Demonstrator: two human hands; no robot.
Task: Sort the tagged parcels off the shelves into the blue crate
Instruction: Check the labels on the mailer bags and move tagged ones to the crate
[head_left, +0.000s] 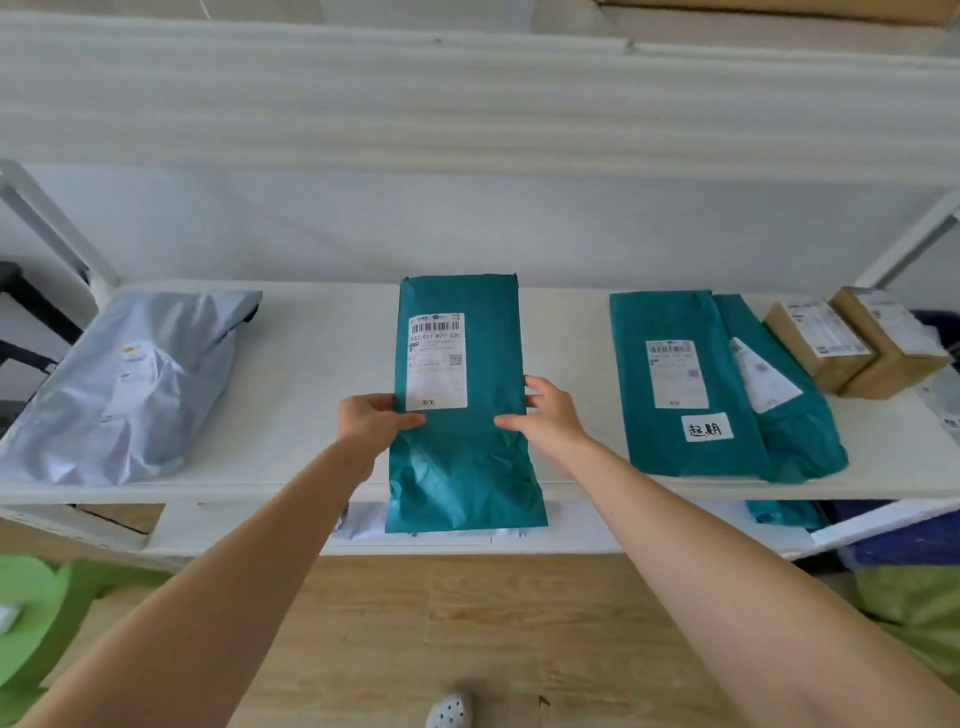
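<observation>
Left grip (371, 418): clamped on the left edge of the held teal parcel (462, 467). The thumb lies on the front face, just below the lower left corner of the shipping label (436, 361). The fingers curl at the edge.

Right grip (545, 415): clamped on the right edge of the same parcel, level with the left grip. The thumb presses the front face and the fingers wrap the edge.

Held teal parcel: at the middle of the white shelf (322, 364), label facing up. Its far end points to the back wall. Its near end projects past the front edge of the shelf.

Left of the held parcel: a grey poly parcel (130, 384), lying flat on the shelf, well apart.

Right of the held parcel: a tagged teal parcel (675, 384) with a handwritten tag (707, 428) below its label. It overlaps a second teal parcel (795, 431). Farther right, two cardboard boxes (818, 338) stand touching each other.

Above the held parcel: stacked white foam sheets (467, 104) on the upper level.

Below the held parcel: a lower shelf level, then a wood floor (467, 623). A dark blue object (909, 545) sits low to the right, partly hidden. A green object (36, 613) sits low to the left.
</observation>
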